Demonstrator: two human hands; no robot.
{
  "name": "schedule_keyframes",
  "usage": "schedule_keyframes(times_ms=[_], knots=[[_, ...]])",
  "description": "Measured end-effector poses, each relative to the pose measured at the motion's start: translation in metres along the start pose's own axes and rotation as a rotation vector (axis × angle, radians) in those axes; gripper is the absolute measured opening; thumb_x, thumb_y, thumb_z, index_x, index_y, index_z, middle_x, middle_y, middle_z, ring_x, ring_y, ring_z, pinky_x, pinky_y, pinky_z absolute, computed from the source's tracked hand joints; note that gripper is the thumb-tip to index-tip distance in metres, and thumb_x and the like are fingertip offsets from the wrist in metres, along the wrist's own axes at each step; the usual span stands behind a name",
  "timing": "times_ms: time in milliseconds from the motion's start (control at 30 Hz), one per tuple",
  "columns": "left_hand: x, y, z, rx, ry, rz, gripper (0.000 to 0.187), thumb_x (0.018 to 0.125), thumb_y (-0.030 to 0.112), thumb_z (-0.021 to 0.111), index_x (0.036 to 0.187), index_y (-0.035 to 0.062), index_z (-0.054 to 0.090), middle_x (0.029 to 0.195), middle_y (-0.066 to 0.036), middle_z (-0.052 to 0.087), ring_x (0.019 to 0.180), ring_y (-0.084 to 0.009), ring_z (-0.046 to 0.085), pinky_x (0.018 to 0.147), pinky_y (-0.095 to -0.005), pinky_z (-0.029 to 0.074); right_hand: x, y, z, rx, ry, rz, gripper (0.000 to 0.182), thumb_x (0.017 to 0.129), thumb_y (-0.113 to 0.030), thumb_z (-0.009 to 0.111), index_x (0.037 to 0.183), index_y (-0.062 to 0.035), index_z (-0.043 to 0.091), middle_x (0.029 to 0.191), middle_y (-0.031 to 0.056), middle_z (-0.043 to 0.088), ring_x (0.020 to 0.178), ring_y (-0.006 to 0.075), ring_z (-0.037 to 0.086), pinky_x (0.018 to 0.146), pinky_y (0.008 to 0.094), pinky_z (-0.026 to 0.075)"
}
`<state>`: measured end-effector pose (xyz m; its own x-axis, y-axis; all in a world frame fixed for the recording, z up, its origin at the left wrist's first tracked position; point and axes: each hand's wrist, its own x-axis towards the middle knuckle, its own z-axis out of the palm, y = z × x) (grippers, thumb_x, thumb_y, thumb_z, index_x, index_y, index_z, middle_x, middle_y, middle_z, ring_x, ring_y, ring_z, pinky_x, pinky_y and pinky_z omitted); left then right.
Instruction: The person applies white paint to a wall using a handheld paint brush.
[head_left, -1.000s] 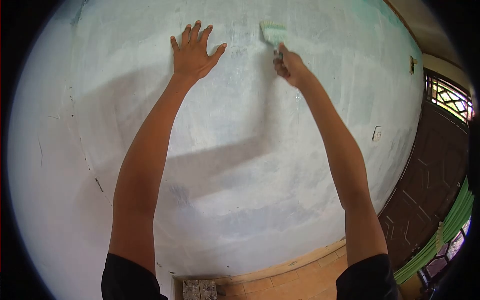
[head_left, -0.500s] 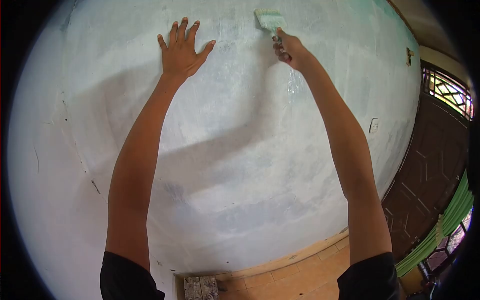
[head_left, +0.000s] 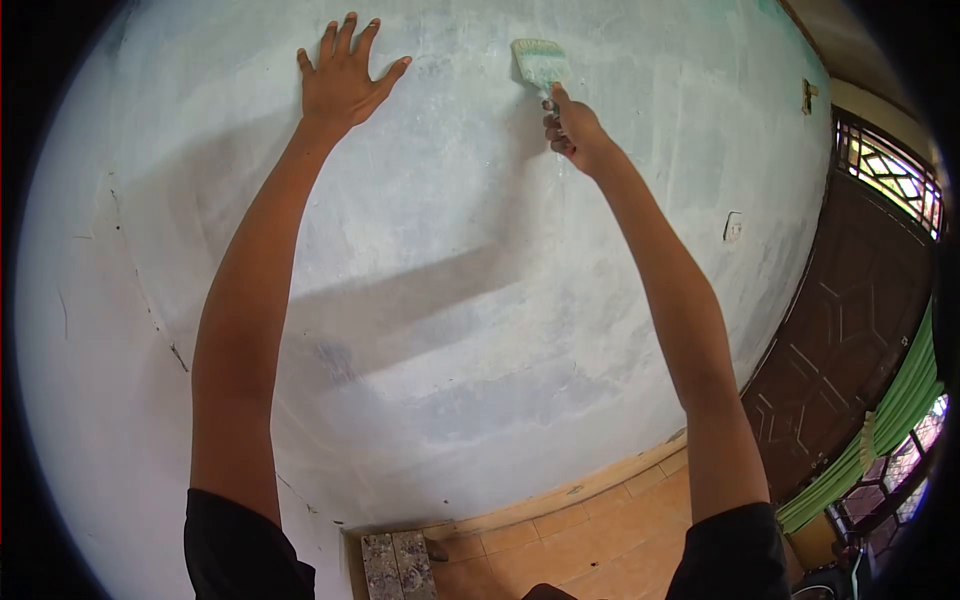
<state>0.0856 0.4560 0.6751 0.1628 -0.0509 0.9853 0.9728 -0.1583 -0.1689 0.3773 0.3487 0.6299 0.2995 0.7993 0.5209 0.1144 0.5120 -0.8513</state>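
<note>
My right hand (head_left: 575,130) is closed around the handle of a wide paintbrush (head_left: 541,62). The brush has pale green-white paint on it, and its bristles point up against the wall (head_left: 450,300). To the left, my left hand (head_left: 343,82) lies with fingers spread on the same wall, holding nothing. The wall carries patchy whitish paint over a greenish and grey-blue surface. Both arms reach up, and a shadow falls across the wall between them.
On the right are a light switch (head_left: 733,228), a dark wooden door (head_left: 835,320) and a green curtain (head_left: 905,390). A speckled block (head_left: 398,565) stands at the wall's foot on orange floor tiles (head_left: 560,550). A wall fixture (head_left: 809,96) sits high on the right.
The paintbrush and my right hand have come lower on the wall. My left hand appears slightly higher and further left, still spread, as the whole view has shifted a little.
</note>
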Motion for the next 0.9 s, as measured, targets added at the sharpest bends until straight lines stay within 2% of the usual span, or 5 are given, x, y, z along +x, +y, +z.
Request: schedule_keyframes(times_ms=[100,200,367,467,900], knots=[[0.002,0.001,0.001,0.004,0.000,-0.017,0.075,0.088,0.071,0.039,0.147,0.0258,0.031,0.155,-0.005,0.027,0.144,-0.0267,0.022,0.111,-0.0621,0.023,-0.021,0.054,-0.005,0.021,0.023,0.061,0.044,0.096,-0.054,0.046,0.087,-0.0114,0.055,0.069,-0.0001,0.052,0.051,0.0093,0.041,0.045,0.0254,0.034],[0.001,0.001,0.002,0.012,-0.006,-0.023,0.076,0.088,0.072,0.038,0.148,0.0256,0.030,0.155,-0.005,0.026,0.144,-0.0266,0.022,0.111,-0.0624,0.023,-0.095,0.123,-0.010,0.075,-0.043,0.232,0.044,0.096,-0.054,0.046,0.084,-0.0123,0.052,0.063,-0.0039,0.043,0.049,0.0076,0.034,0.042,0.0227,0.028],[-0.001,0.012,-0.023,0.059,-0.032,-0.020,0.076,0.088,0.070,0.043,0.146,0.0215,0.035,0.153,-0.007,0.031,0.141,-0.0275,0.027,0.112,-0.0571,0.026,-0.112,0.116,-0.008,0.142,0.001,0.169,0.039,0.098,-0.047,0.048,0.091,-0.0084,0.053,0.064,-0.0033,0.042,0.050,0.0073,0.034,0.043,0.0218,0.027],[0.004,0.013,-0.046,-0.220,-0.261,-0.082,0.077,0.089,0.059,0.048,0.148,0.0126,0.031,0.155,-0.014,0.023,0.144,-0.0318,0.017,0.115,-0.0572,0.015,-0.085,0.071,0.001,0.247,0.053,0.092,0.037,0.099,-0.043,0.048,0.091,-0.0077,0.053,0.066,-0.0029,0.043,0.050,0.0074,0.034,0.042,0.0223,0.027],[-0.001,0.005,-0.046,-0.252,-0.265,-0.030,0.087,0.086,0.067,0.049,0.148,0.0092,0.029,0.156,-0.017,0.020,0.145,-0.0347,0.015,0.116,-0.0548,0.016,-0.188,0.189,0.006,0.001,-0.009,0.218,0.038,0.099,-0.045,0.047,0.082,-0.0112,0.051,0.061,-0.0054,0.037,0.049,0.0045,0.031,0.042,0.0226,0.023]])
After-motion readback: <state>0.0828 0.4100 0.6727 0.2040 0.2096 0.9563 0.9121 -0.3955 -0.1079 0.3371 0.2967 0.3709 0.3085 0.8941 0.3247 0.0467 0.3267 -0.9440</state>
